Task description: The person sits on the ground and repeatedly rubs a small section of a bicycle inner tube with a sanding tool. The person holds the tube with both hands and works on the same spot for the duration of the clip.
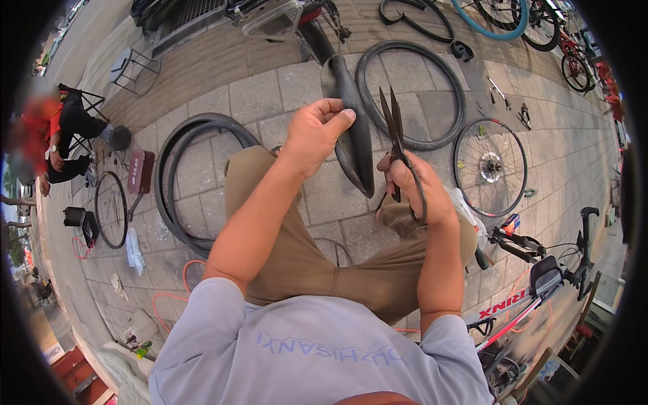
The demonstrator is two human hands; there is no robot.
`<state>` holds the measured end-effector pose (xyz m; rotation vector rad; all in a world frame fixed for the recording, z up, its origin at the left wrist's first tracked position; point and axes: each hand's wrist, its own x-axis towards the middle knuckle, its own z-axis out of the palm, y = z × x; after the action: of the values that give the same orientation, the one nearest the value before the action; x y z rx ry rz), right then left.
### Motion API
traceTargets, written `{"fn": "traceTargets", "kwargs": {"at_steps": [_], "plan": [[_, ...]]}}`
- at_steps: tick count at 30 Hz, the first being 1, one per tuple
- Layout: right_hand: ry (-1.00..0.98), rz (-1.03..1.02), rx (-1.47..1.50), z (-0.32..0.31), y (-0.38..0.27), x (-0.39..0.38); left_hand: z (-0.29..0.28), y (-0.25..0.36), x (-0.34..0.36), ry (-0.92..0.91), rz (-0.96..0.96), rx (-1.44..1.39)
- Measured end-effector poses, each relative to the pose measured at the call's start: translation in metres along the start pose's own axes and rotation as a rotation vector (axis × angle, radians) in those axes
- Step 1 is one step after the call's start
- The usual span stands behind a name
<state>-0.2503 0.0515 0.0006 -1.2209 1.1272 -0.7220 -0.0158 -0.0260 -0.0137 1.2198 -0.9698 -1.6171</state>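
Well, rubber strip [359,135] in left hand [314,136]

Blue capital letters [270,343] are running across the chest of the grey T-shirt [310,317], showing upside down; red capital letters [503,304] are standing on the pale bicycle frame tube [530,289] at right; small red marks on the disc-brake wheel's rim [498,123] are staying too tiny to read

Left hand [312,137] pinches a black rubber piece [356,152]; right hand [426,189] holds scissors [397,140], blades slightly apart
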Motion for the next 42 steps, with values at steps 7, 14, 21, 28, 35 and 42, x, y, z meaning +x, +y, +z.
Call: {"fn": "traceTargets", "kwargs": {"at_steps": [7, 14, 21, 28, 35, 42], "plan": [[-0.096, 0.186, -0.094, 0.012, 0.008, 0.009, 0.001, -0.002, 0.005, 0.055, 0.032, -0.015], [-0.064, 0.225, -0.035, 0.026, -0.006, 0.014, -0.015, -0.012, 0.013, -0.053, -0.034, -0.319], [-0.059, 0.232, 0.085, 0.026, 0.002, 0.010, -0.008, -0.011, 0.008, 0.044, 0.052, -0.141], [-0.078, 0.223, 0.198, 0.026, 0.011, 0.014, -0.008, -0.015, 0.005, 0.047, 0.182, -0.063], [-0.110, 0.211, 0.242, 0.021, 0.007, 0.009, -0.005, -0.007, 0.005, 0.010, 0.242, -0.102], [-0.120, 0.243, 0.214, 0.026, 0.007, 0.016, -0.003, -0.006, 0.002, 0.022, 0.193, -0.073]]}}
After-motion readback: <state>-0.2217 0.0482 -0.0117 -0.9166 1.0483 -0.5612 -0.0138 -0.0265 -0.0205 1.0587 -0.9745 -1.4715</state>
